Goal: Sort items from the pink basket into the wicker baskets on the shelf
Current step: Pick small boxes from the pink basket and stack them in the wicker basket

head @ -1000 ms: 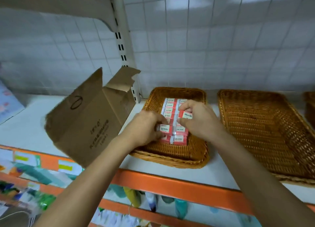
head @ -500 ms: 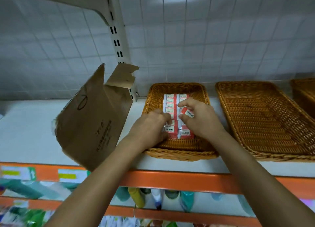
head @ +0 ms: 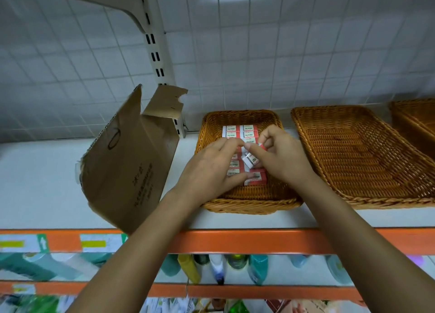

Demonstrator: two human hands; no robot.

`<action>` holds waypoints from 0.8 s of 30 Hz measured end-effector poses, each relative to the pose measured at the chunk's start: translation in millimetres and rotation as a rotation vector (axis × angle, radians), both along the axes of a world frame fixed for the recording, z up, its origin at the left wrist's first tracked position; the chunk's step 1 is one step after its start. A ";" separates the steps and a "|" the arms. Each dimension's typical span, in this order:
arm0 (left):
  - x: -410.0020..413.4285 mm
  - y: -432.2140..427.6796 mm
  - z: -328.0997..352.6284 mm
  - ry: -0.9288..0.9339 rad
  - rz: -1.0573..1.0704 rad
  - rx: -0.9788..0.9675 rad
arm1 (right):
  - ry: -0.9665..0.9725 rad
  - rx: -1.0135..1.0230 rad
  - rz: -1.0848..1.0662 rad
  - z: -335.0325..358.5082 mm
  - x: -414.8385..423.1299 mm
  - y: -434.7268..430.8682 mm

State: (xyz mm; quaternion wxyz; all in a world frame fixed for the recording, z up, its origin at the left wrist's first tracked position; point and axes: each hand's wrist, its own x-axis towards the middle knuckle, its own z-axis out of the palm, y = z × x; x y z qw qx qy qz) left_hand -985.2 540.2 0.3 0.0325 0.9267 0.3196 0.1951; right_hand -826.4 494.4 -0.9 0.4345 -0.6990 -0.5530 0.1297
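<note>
The carton leans at the left of the shelf, its flap close to the first basket but not touching. My left grip was curled half a second ago. It now lies flat, fingers straight, pressing on the left column of packs in that basket. The loose pack, which was up at my right fingertips, now sits tilted over the right column, under the thumb of my right grip, whose fingers curl round it. I read that as the pack being seated in its row while the left grip keeps the stack from sliding. This item is nearly placed. The pink basket is out of view.

The rows run down the middle of the basket, with bare wicker at the front and along both sides. There is a gap to the middle basket, which holds nothing, and a third basket is cut off at the far right. The orange rail lies under both forearms, so I would lift clear before pulling back.
</note>
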 end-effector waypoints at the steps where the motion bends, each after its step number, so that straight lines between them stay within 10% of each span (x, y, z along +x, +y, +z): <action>1: -0.7 -0.7 0.0 -0.028 -0.015 0.000 | 0.010 0.010 0.020 0.3 -1.1 -0.5; 8: -2.0 2.6 -4.3 -0.134 -0.011 -0.012 | 0.041 -0.030 0.181 -0.1 -2.8 -1.6; 17: -3.3 4.5 -5.2 -0.196 0.018 -0.112 | -0.488 -0.104 0.268 3.2 -9.1 -4.2; 24: -0.2 5.0 -1.1 0.120 0.085 -0.119 | -0.679 -0.308 0.131 6.9 -7.2 -14.9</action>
